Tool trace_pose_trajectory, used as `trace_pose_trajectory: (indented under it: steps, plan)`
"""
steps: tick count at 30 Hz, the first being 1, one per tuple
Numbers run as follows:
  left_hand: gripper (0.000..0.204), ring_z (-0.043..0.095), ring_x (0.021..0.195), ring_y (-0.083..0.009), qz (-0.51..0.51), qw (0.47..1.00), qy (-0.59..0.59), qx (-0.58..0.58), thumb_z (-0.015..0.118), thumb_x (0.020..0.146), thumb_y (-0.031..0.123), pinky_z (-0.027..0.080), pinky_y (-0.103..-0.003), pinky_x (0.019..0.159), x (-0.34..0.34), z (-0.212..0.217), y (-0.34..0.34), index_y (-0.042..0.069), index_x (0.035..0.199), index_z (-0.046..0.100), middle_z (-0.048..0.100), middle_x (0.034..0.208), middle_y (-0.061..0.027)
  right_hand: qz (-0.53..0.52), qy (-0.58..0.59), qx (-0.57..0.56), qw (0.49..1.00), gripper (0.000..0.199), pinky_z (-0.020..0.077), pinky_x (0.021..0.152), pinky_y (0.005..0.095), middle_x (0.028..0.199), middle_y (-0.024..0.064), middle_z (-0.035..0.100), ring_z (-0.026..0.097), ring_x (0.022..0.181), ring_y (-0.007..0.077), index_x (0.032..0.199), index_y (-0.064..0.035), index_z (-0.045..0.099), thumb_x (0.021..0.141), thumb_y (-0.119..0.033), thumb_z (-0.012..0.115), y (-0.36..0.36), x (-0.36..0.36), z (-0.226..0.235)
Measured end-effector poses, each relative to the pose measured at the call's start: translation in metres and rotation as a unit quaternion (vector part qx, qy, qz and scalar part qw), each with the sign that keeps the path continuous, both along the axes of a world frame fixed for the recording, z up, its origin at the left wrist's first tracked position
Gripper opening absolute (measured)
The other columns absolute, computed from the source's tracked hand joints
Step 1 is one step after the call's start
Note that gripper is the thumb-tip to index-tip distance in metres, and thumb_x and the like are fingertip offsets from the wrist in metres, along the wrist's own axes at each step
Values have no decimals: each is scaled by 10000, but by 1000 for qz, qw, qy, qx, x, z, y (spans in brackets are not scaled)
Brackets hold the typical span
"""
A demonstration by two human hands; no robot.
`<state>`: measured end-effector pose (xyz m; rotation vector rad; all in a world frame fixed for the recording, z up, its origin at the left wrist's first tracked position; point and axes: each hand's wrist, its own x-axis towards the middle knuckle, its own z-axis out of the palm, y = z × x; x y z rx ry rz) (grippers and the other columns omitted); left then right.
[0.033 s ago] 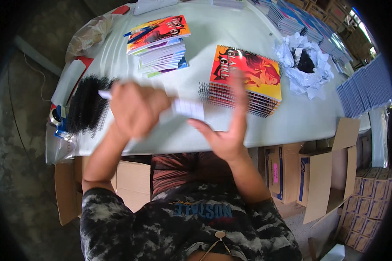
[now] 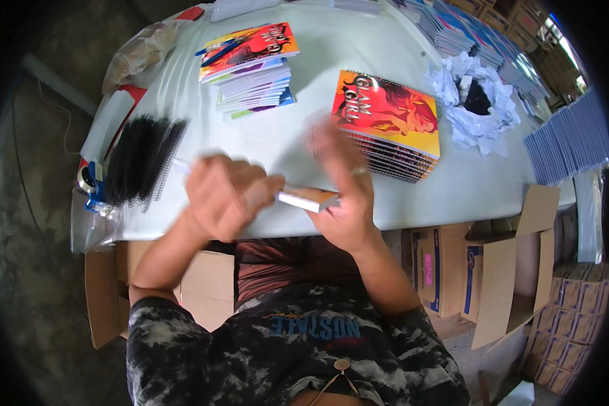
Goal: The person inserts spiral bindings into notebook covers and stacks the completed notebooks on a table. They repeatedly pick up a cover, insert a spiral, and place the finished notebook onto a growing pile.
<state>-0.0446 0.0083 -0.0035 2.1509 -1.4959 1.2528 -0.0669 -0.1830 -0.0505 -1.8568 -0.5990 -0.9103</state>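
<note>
Pale table (image 2: 298, 135) — bears black spiral coils (image 2: 141, 159), two notebook stacks (image 2: 254, 68) (image 2: 389, 125), crumpled white paper (image 2: 477, 101).

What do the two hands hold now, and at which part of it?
A thin notebook, held flat between both hands: the left hand grips its left end, the right hand supports its right end. Motion blur hides the exact finger placement.

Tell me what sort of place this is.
Likely a small notebook-binding workshop: a pile of black spiral coils lies beside stacks of spiral notebooks on the table, with cardboard boxes underneath.
</note>
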Motion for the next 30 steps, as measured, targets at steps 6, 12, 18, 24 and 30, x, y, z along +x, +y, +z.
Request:
trace_pose_trajectory:
  steps: [6,12,18,24,30]
  plan:
    - [227,556,612,-165,95,988,121,27,710,723,192,402,-284,568,8,-73,92,73,884,604,608,756,-38,154,234,92,955,252,509,701,290,888,127,682,670,778,223,957,-16,673,732,60,587,1,-21,-54]
    - [264,580,902,-265,535,832,148,-26,582,843,269,446,-389,743,86,-142,190,107,1051,577,607,977,-68,81,176,292,936,136,478,661,229,803,73,655,595,710,105,904,54,652,773,25,678,-22,-14,-87]
    - [309,564,934,-258,615,759,208,-45,534,858,370,433,-406,773,111,-142,192,120,1031,586,599,978,-64,121,209,255,936,159,480,711,253,828,69,657,595,750,116,918,51,648,760,59,666,-35,-18,-90]
    - [270,596,885,-310,545,794,239,-124,520,868,285,455,-420,752,103,-90,188,92,1046,583,626,944,-142,139,253,215,933,227,486,777,268,907,84,659,602,811,124,1002,55,632,778,39,662,-39,-17,-77]
    - [255,599,829,-300,235,859,425,-161,464,903,226,451,-370,747,51,-44,99,35,1041,561,620,887,-155,112,262,225,932,247,467,746,222,917,51,647,574,799,85,1040,47,622,797,22,657,-51,-1,-74]
